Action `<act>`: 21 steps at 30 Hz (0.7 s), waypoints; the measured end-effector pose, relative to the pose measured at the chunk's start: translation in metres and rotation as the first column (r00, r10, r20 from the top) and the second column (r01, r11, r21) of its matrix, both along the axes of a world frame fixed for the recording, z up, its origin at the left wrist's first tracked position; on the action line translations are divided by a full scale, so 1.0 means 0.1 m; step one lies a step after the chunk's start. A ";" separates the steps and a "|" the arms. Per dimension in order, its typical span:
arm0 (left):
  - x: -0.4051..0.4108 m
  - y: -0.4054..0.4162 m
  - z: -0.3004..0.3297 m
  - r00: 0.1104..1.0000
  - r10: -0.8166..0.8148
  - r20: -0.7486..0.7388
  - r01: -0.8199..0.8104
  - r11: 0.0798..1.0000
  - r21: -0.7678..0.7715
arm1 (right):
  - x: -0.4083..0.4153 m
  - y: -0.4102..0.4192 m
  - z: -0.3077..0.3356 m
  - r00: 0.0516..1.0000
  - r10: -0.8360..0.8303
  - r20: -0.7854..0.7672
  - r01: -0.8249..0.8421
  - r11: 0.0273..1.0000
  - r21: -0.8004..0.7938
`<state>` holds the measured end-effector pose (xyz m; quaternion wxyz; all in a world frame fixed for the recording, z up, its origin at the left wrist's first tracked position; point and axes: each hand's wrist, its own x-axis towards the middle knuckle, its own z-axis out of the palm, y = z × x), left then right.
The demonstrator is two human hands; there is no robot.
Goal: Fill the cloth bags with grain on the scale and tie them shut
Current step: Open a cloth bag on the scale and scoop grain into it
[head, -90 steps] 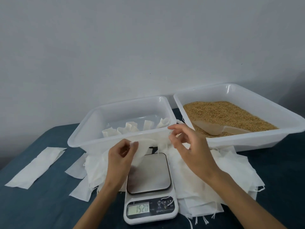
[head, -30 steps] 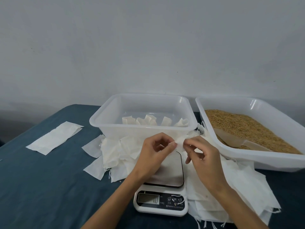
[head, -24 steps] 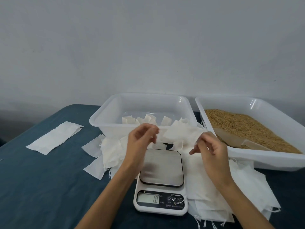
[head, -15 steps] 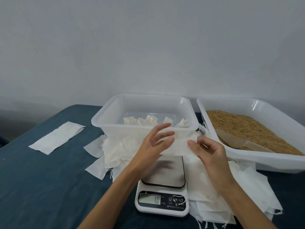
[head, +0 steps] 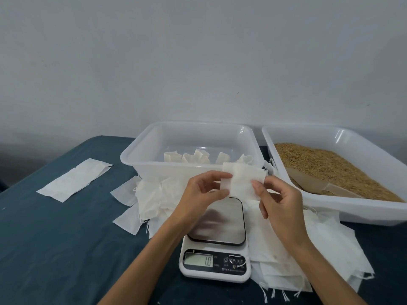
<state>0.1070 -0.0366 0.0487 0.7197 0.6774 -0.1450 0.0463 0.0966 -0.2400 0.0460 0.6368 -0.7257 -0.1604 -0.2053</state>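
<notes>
Two bare hands hold a small white cloth bag (head: 242, 181) above a white digital scale (head: 217, 241). The left hand (head: 202, 194) and the right hand (head: 277, 199) pinch its opposite edges. A clear plastic tub of brown grain (head: 334, 166) sits to the right.

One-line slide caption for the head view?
Both hands hold an empty cloth bag above the scale.

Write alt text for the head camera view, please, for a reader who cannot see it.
Two hands, left hand and right hand, hold a small empty cloth bag above a kitchen scale. Behind stand a tub of filled bags and a tub of grain.
</notes>
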 end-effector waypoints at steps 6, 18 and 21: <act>0.01 0.00 -0.04 0.999 0.051 -0.014 -0.050 0.998 0.039 | -0.04 0.03 0.02 0.991 0.127 -0.047 -0.129 0.990 -0.057; 0.01 -0.01 -0.02 0.986 -0.039 -0.163 0.010 0.984 -0.176 | -0.02 0.02 0.01 0.995 0.080 -0.055 -0.089 0.978 -0.188; 0.02 0.01 -0.02 0.984 -0.031 -0.174 -0.005 0.979 -0.205 | -0.01 -0.01 0.03 0.993 0.105 -0.057 -0.111 0.986 -0.126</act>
